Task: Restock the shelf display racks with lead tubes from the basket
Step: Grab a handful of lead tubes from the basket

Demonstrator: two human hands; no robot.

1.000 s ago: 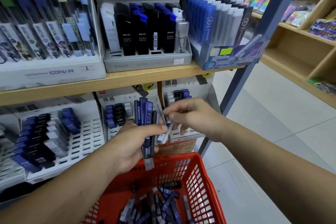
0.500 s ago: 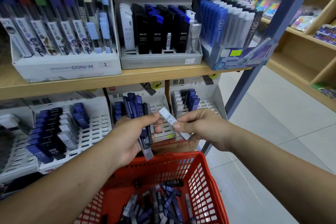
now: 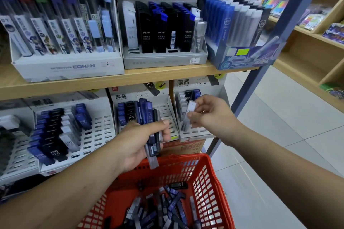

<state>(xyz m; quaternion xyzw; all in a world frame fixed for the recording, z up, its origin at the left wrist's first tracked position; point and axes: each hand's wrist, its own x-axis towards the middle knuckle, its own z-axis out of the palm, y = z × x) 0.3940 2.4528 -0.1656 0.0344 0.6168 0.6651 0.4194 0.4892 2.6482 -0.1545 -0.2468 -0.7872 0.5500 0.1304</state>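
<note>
My left hand [image 3: 137, 143] grips a bundle of blue, black and clear lead tubes [image 3: 149, 117] upright above the red basket [image 3: 210, 178]. My right hand [image 3: 210, 117] pinches one clear lead tube [image 3: 189, 115] and holds it, tilted, over the right-hand white display rack [image 3: 197, 133] on the lower shelf. That rack holds a few white, black and blue tubes at its back left. The middle rack [image 3: 167, 115] stands behind the bundle. Several loose lead tubes [image 3: 163, 208] lie in the basket's bottom.
A larger white rack [image 3: 93, 135] with rows of tubes stands at the lower left. The wooden upper shelf [image 3: 130, 78] carries boxed lead cases. A slanted blue-grey shelf post [image 3: 264, 57] stands at the right, a tiled floor [image 3: 279, 135] and wooden shelving [image 3: 307, 65] beyond.
My right hand has carried the clear tube away from the bundle, up and to the right, to the right-hand rack. The left hand stays put with its bundle.
</note>
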